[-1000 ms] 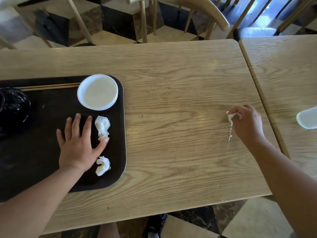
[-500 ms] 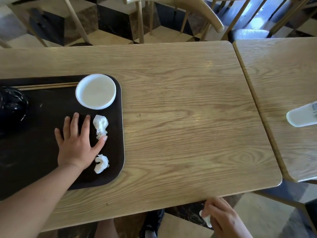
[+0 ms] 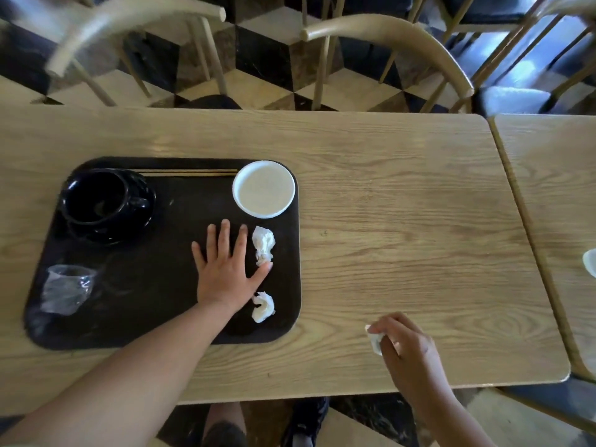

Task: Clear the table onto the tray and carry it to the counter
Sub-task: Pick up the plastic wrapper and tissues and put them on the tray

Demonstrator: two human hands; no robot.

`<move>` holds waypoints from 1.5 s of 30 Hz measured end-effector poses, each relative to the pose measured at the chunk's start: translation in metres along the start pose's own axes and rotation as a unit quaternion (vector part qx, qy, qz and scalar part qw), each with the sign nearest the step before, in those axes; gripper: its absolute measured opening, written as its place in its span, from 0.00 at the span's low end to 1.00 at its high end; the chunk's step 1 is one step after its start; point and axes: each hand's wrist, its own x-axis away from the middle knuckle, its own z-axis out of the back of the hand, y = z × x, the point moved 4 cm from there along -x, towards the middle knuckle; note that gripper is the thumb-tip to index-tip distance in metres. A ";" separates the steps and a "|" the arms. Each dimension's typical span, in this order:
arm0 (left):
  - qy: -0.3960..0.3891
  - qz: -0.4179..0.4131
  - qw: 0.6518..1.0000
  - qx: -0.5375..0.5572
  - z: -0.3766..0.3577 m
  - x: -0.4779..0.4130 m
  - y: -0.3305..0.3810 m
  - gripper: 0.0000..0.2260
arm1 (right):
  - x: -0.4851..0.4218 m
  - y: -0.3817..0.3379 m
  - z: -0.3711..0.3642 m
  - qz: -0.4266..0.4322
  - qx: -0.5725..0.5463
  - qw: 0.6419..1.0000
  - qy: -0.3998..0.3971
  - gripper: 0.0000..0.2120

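A dark brown tray [image 3: 161, 330] lies on the left half of the wooden table [image 3: 403, 221]. On it stand a black cup on a saucer [image 3: 103, 201], a small white dish [image 3: 263, 189], wooden chopsticks [image 3: 190, 172], a crumpled clear plastic cup [image 3: 66, 289] and two crumpled white tissues [image 3: 263, 245] [image 3: 263, 306]. My left hand [image 3: 227, 269] rests flat on the tray, fingers spread, thumb tip beside the upper tissue. My right hand [image 3: 404, 345] is over the table's front right part and pinches a crumpled white tissue [image 3: 374, 340].
A second wooden table [image 3: 554, 195] adjoins on the right, with a white object [image 3: 590, 261] at the frame edge. Wooden chairs [image 3: 387, 37] stand behind the table on a checkered floor. My shoes [image 3: 306, 417] show below the front edge.
My right hand, which held the tissue at the table's right side and then dropped below the front edge, is back over the table near the front. The view has shifted left, showing the whole tray.
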 end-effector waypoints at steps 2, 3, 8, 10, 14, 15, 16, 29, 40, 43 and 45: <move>-0.015 -0.008 1.000 0.009 0.002 0.000 -0.003 0.39 | -0.017 -0.027 -0.010 0.010 -0.009 1.000 0.008 0.17; -0.025 -0.014 0.999 0.016 0.003 0.000 -0.005 0.39 | -0.024 -0.040 -0.014 0.018 -0.008 1.000 0.012 0.16; -0.064 -0.081 0.994 0.033 0.012 0.003 -0.030 0.39 | -0.050 -0.095 -0.033 0.011 -0.005 1.000 0.025 0.15; -0.081 -0.119 0.989 0.025 0.014 0.005 -0.041 0.40 | -0.058 -0.111 -0.041 0.002 0.001 1.000 0.023 0.16; -0.116 -0.164 0.979 0.005 0.021 0.012 -0.064 0.39 | -0.070 -0.137 -0.052 -0.059 0.002 0.998 0.007 0.16; -0.123 -0.170 0.978 0.003 0.023 0.014 -0.070 0.39 | -0.072 -0.142 -0.055 -0.070 0.002 0.998 0.005 0.16; -0.127 -0.172 0.977 0.002 0.025 0.015 -0.076 0.40 | -0.074 -0.148 -0.058 -0.080 0.002 0.997 0.003 0.16; -0.172 -0.180 0.968 -0.010 0.034 0.021 -0.120 0.46 | -0.088 -0.165 -0.099 -0.098 0.059 0.993 -0.005 0.12; -0.167 -0.174 0.970 -0.040 0.032 0.021 -0.118 0.46 | -0.103 -0.162 -0.123 -0.040 0.084 0.996 -0.014 0.11; -0.175 -0.157 0.971 -0.039 0.035 0.022 -0.116 0.46 | -0.102 -0.159 -0.122 -0.033 0.087 0.995 -0.034 0.13; -0.187 -0.129 0.973 -0.033 0.039 0.025 -0.112 0.46 | -0.101 -0.159 -0.118 -0.025 0.079 0.995 -0.057 0.13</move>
